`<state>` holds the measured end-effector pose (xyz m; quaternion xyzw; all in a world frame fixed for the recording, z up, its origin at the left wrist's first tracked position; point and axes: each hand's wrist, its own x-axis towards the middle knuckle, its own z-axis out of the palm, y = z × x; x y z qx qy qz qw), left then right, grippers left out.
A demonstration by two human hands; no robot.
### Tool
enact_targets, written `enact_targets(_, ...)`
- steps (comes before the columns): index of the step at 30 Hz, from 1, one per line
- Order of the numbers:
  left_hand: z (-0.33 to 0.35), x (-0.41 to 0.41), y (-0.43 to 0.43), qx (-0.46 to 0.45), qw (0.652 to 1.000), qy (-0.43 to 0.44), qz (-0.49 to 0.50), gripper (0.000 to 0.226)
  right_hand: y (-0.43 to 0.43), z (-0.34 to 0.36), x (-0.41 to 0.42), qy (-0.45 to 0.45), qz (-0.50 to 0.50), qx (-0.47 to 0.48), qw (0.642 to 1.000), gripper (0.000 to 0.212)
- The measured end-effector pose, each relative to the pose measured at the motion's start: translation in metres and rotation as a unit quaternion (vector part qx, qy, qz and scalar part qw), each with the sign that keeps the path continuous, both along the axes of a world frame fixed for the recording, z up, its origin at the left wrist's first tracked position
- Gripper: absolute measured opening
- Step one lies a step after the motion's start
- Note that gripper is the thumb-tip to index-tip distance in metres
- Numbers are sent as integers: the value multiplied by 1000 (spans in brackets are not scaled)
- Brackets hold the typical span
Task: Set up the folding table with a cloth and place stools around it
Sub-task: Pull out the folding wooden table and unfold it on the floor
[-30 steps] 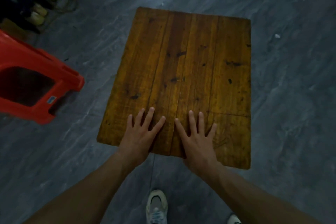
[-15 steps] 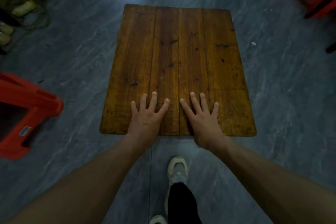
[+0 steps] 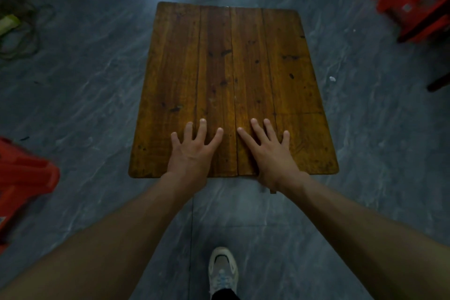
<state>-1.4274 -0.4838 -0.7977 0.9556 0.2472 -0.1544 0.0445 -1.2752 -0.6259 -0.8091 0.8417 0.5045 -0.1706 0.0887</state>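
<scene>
One shoe point(image 3: 222, 268) stands on the grey floor point(image 3: 85, 80) nearest the camera. Past it, two bare forearms reach to the desk point(image 3: 233, 61). The left grip point(image 3: 192, 151) and right grip point(image 3: 270, 153) lie flat side by side on its near edge, fingers straight and spread, clamped on nothing. The one wooden desk top stretches away from them, bare of cloth. Two red stools show. One stool point(image 3: 22, 178) is cut off at the left, level with the grips and well apart from the desk. The other stool point(image 3: 414, 0) is far right, beyond the desk's far corner. A white scrap point(image 3: 332, 78) lies right of the desk.
</scene>
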Motion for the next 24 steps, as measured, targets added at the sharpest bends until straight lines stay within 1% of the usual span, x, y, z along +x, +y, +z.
enact_targets(4, -4, 12, 9, 5, 1000, 6, -4, 124, 9, -3, 14, 0, 1, -6, 1000, 139)
enact_targets(11, -17, 1, -8, 22, 1000, 16, -5, 126, -6, -17, 4, -12, 4, -1, 1000, 143)
enact_targets(14, -15, 3, -7, 15, 1000, 16, -2, 126, -4, -14, 9, 4, 5, -13, 1000, 145)
enact_targets(15, -14, 3, -5, 3, 1000, 16, -3, 127, -1, -11, 10, 21, 0, -17, 1000, 143)
enact_targets(17, -10, 4, 1, -40, 999, 17, 0, 124, 7, -1, 12, 64, -27, -9, 998, 130)
enact_targets(19, 6, 7, 10, -74, 996, 15, 43, 111, 16, 16, 13, 85, -66, 25, 994, 112)
enact_targets(20, 18, 8, 16, -72, 994, 9, 79, 101, 22, 27, 13, 80, -79, 44, 993, 105)
enact_targets(22, 49, 9, 33, -41, 990, -15, 134, 85, 36, 55, 13, 69, -90, 76, 991, 96)
enact_targets(24, 88, 5, 53, -10, 989, -32, 144, 79, 54, 91, 13, 63, -89, 101, 989, 92)
